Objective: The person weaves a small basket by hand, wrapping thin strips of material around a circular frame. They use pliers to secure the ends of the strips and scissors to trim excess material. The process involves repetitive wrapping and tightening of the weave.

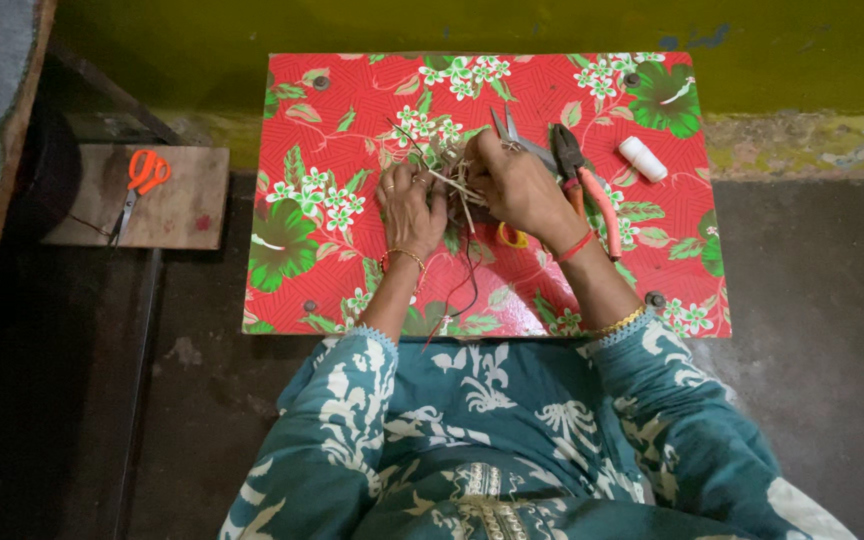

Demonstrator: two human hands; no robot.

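Wires (460,185), a pale bundle over the flowered red table (332,250), sit pinched between my left hand (410,205) and right hand (517,180), fingers curled shut; pliers (584,190) lie just beside.

Dim dark floor (812,300), yellow-green wall (452,25), small floral-topped table (302,250).

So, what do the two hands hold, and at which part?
Both hands, left hand and right hand, grip one bundle of thin pale sticks and wires between them, each from its own side. The exact finger placement is too small to tell.
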